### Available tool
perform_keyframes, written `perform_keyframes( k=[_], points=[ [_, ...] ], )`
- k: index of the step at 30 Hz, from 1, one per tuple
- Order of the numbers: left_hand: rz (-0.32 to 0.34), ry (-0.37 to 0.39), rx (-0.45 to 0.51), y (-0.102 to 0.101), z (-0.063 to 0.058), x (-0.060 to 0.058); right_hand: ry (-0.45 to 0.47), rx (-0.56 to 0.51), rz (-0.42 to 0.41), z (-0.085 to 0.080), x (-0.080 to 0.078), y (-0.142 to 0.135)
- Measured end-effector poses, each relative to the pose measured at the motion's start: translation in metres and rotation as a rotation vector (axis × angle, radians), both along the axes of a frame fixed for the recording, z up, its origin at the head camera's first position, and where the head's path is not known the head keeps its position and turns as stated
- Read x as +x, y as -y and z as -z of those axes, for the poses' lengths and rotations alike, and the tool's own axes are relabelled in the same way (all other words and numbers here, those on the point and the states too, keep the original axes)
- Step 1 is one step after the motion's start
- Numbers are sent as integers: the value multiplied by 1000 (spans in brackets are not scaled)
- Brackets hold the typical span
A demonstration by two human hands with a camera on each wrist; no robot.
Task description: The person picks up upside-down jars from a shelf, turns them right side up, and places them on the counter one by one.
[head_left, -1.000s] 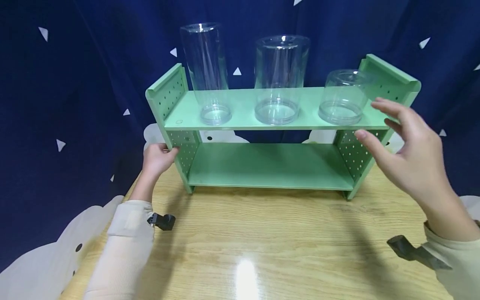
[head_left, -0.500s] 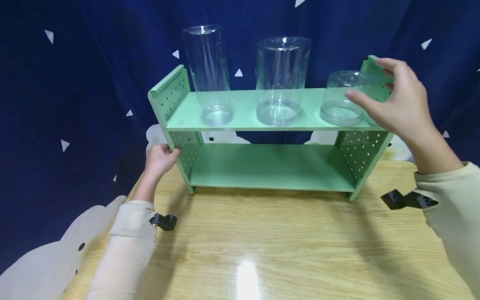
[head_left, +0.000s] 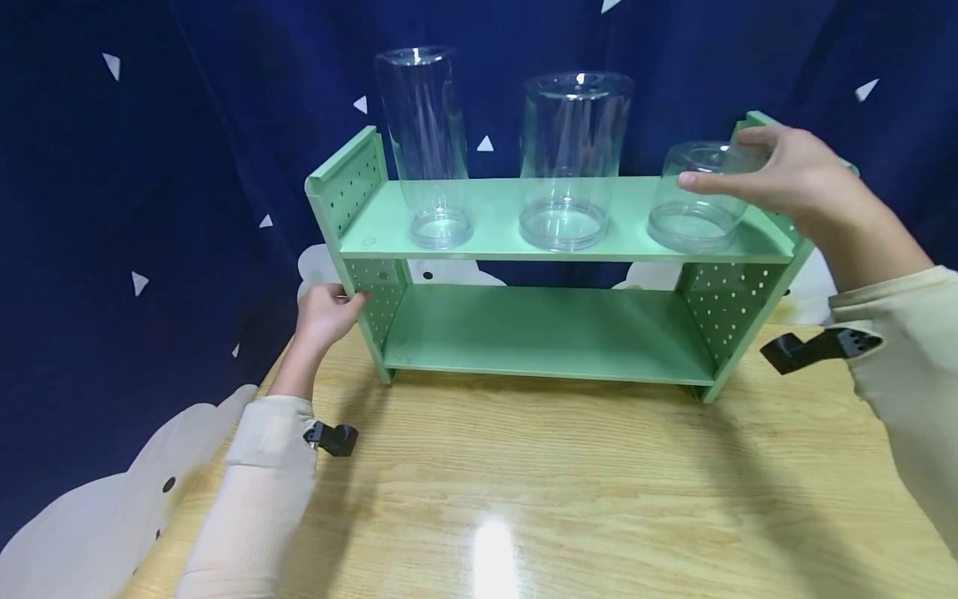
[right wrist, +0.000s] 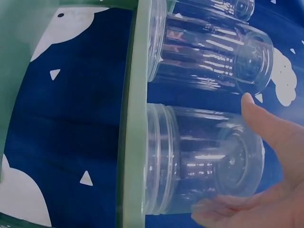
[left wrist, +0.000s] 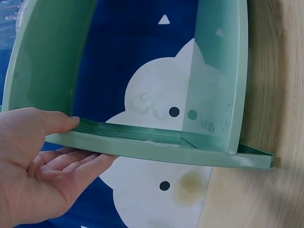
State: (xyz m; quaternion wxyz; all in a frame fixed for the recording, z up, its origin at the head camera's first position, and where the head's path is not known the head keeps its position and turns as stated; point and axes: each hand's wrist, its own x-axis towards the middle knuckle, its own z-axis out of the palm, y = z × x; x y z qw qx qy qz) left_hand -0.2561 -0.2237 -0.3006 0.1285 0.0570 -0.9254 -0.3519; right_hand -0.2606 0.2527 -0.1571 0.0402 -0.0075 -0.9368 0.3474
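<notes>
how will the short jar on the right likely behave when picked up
The short jar shows nothing inside, so it's probably light. Its smooth, glossy wall may be slippery. Squat and broad-based, it seems unlikely to tip.

A squat clear jar [head_left: 696,223], seemingly lid-down, stands atop the green two-tier shelf [head_left: 550,329].

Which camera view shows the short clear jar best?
Right wrist: the short clear jar looks largest there, its ridged end at the green shelf. Head shows it smaller, partly covered by the thumb of the right hand. Left wrist doesn't clearly show it.
</notes>
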Motion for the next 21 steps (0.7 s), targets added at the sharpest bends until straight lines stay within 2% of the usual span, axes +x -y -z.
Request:
perform_keyframes(
  k=[5,16,21],
  points=[
    [-2,5,7,0,1,1,45,-5,19,1,-6,-3],
    [-14,-5,-18,0,0,0,26,-16,48,7,-11,-6],
    [-17,-5,-1,-1,3,-1,20,-14,56,7,-11,-6]
  ],
)
